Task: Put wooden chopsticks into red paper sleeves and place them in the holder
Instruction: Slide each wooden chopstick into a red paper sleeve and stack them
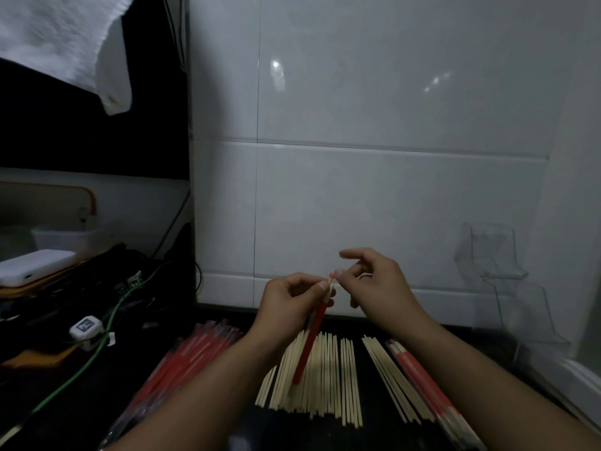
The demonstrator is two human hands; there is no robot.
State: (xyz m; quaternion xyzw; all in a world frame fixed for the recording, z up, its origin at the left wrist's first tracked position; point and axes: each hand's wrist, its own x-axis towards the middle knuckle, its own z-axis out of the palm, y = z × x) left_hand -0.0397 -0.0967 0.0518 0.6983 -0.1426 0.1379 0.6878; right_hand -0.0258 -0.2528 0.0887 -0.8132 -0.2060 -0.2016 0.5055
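My left hand (291, 297) grips a red paper sleeve (310, 340) that hangs tilted over the counter, with pale chopstick tips poking out of its top. My right hand (374, 281) pinches those tips at the sleeve's mouth, its other fingers spread. Below lies a spread of bare wooden chopsticks (322, 375) on the black counter. A packet of red sleeves (192, 356) lies to the left, and sleeved chopsticks (426, 382) lie at the right. A clear plastic holder (507, 271) stands against the wall at the right.
White tiled wall runs behind the counter. At the left are a tangle of cables with a green wire (97, 349), a white plug adapter (86, 328), a white flat device (35, 265) and a white tub (65, 239). A white cloth (65, 43) hangs at upper left.
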